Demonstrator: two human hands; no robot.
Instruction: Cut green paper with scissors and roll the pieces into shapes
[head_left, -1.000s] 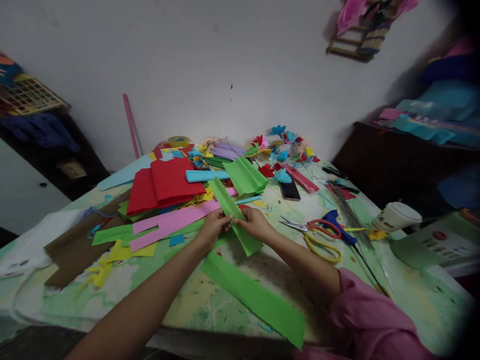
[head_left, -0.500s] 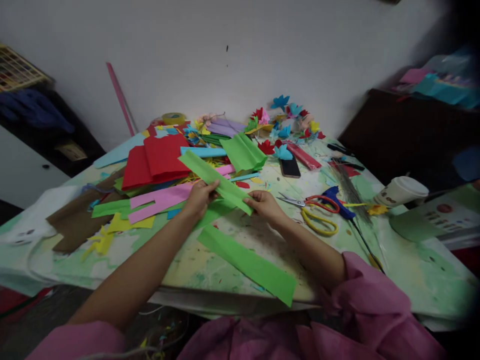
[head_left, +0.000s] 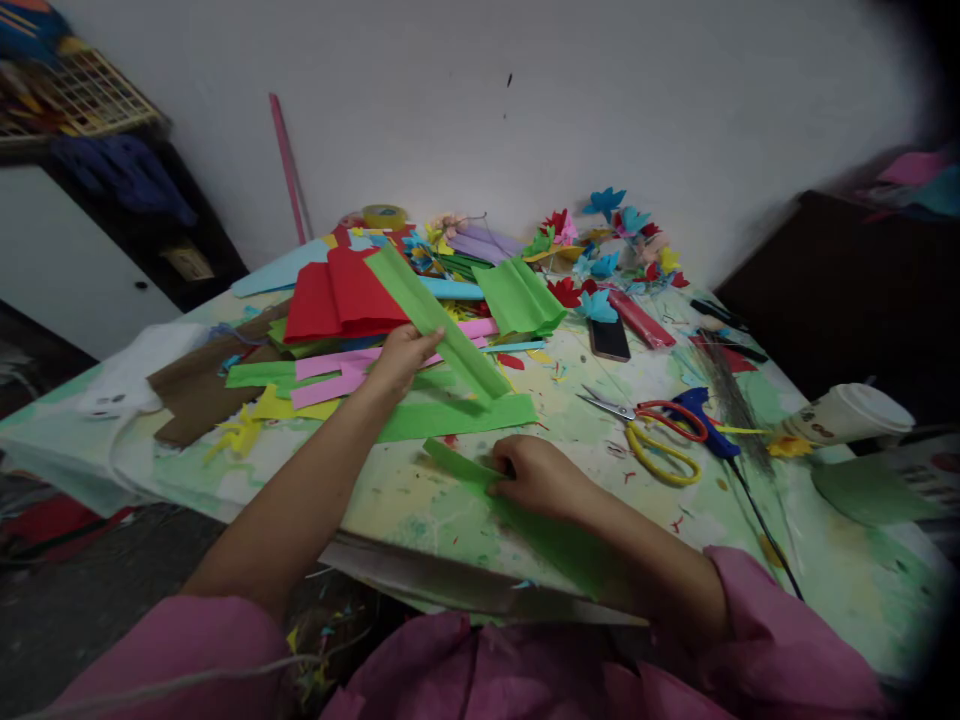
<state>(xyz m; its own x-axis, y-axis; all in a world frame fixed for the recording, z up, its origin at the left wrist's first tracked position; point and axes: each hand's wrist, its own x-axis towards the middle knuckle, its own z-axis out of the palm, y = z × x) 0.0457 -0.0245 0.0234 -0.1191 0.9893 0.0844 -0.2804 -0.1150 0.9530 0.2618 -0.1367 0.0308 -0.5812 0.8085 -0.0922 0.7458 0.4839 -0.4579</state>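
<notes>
My left hand (head_left: pixel 405 360) pinches a long green paper strip (head_left: pixel 472 365), which slants from upper left to lower right above the pile. Close to the table's front edge, my right hand (head_left: pixel 536 478) has its fingers closed on a second green strip (head_left: pixel 457 466), and my forearm hides part of it. Another green strip (head_left: pixel 450 418) lies flat beneath the end of the first. Behind my left hand are red paper (head_left: pixel 345 295), pink strips (head_left: pixel 337 375) and a folded green sheet (head_left: pixel 521 298).
Scissors (head_left: pixel 667 440) with red and yellow handles and a blue glue gun (head_left: pixel 705 420) lie at right, near a paper cup (head_left: pixel 855 415). A phone (head_left: pixel 609 338) and paper flowers (head_left: pixel 600 262) are farther back. Brown paper (head_left: pixel 202 390) lies at left.
My right hand has left the first strip, moved down toward the table's front and taken hold of the second one. My left hand still holds the first strip. The view has shifted left.
</notes>
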